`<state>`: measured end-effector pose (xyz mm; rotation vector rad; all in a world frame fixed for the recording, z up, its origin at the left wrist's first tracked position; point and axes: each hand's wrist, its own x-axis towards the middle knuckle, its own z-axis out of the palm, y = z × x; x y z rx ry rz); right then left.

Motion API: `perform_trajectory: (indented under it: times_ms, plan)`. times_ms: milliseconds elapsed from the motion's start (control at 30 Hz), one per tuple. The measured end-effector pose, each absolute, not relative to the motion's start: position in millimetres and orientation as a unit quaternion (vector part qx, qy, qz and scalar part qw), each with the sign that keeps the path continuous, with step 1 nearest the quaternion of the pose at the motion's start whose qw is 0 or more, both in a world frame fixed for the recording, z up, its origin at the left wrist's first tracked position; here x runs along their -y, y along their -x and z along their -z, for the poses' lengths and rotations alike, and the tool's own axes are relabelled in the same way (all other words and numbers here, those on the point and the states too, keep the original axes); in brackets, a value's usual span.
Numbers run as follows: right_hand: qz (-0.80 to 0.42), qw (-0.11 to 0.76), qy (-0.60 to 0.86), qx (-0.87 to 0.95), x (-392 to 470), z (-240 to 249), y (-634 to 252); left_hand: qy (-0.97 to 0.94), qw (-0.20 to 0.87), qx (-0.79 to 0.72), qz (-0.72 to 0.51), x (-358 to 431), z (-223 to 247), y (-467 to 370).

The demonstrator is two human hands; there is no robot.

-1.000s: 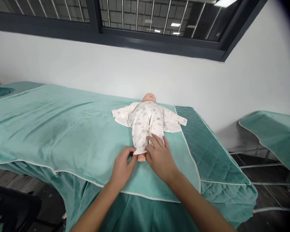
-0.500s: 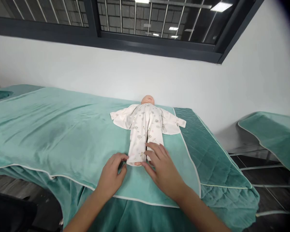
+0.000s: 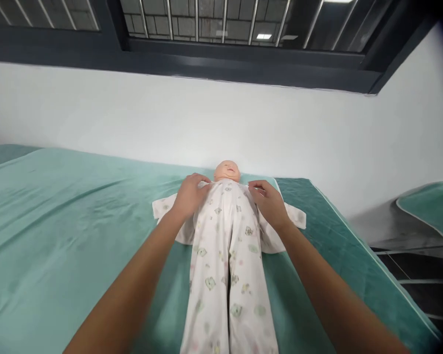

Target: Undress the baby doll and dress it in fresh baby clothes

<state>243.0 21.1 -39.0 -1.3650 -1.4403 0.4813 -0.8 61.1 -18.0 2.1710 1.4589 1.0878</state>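
A baby doll point(image 3: 227, 169) lies on its back, its head towards the wall. It is dressed in a white printed top with spread sleeves point(image 3: 296, 216), and matching baby trousers point(image 3: 210, 282) stretch from its chest down past the lower edge of the view. My left hand point(image 3: 192, 195) is closed at the trousers' upper left corner, thumb and fingers pinching the edge. At the opposite upper corner, my right hand point(image 3: 268, 202) pinches the edge in the same way. Both hands sit just below the doll's head, over the top's shoulders.
A light green sheet point(image 3: 77, 236) covers the bed, with a darker quilted cover point(image 3: 317, 231) showing on the right. Behind stands a white wall point(image 3: 170, 123) under a dark-framed, barred window point(image 3: 214, 61). Another green-covered surface point(image 3: 433, 209) is at the far right.
Both hands have moved from the trouser hems up to the upper edge near the doll's head. The view has come closer, and the trouser legs now reach the bottom of the picture.
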Motion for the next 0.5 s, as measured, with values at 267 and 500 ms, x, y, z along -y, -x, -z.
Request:
perform_trajectory:
  times_ms: [267, 500]
  plan:
    - [-0.3, 0.435, 0.582, 0.618, -77.1, 53.5, -244.8, -0.757, 0.362, -0.465, -0.281, -111.8, 23.5, 5.6]
    - [-0.371, 0.415, 0.528, 0.641, -70.8, 61.7, -260.3, -0.766, 0.391, -0.439, -0.26, -113.0, 28.0, 16.4]
